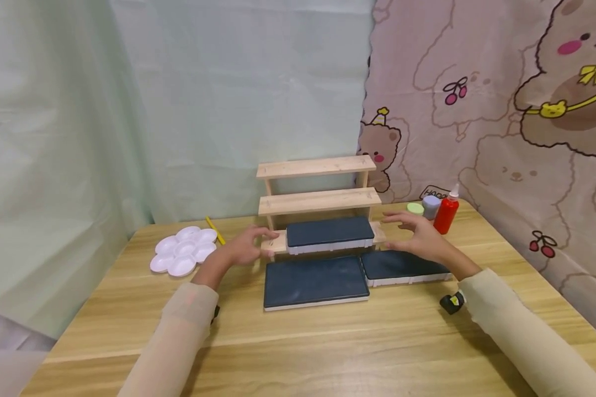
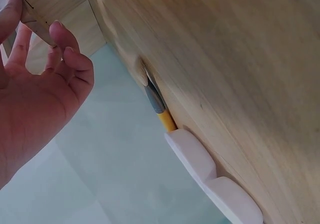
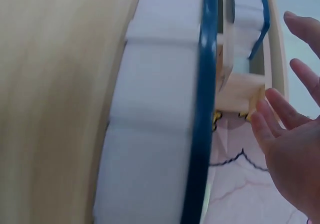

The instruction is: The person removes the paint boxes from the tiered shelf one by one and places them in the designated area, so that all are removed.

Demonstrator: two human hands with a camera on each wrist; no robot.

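A stepped wooden rack (image 1: pixel 318 201) carries a white box with a dark lid (image 1: pixel 330 231) on its lowest shelf. My left hand (image 1: pixel 244 245) is at that shelf's left end, fingers bent around it with thumb apart; whether they touch the wood is unclear. At the other end, my right hand (image 1: pixel 417 238) is spread with thumb and fingers apart, holding nothing. It is above a second dark-lidded white box (image 1: pixel 402 267) on the table. A larger flat dark-lidded box (image 1: pixel 315 282) lies in front of the rack. The right wrist view shows a box's white side (image 3: pixel 155 88) close up.
A white flower-shaped palette (image 1: pixel 184 251) lies at the left, beside a yellow-handled brush (image 1: pixel 216 230). Back right are a red squeeze bottle (image 1: pixel 446 214), a blue-grey jar (image 1: pixel 431 207) and a green-lidded jar (image 1: pixel 415 209). Curtains hang behind the wooden table (image 1: pixel 298 353).
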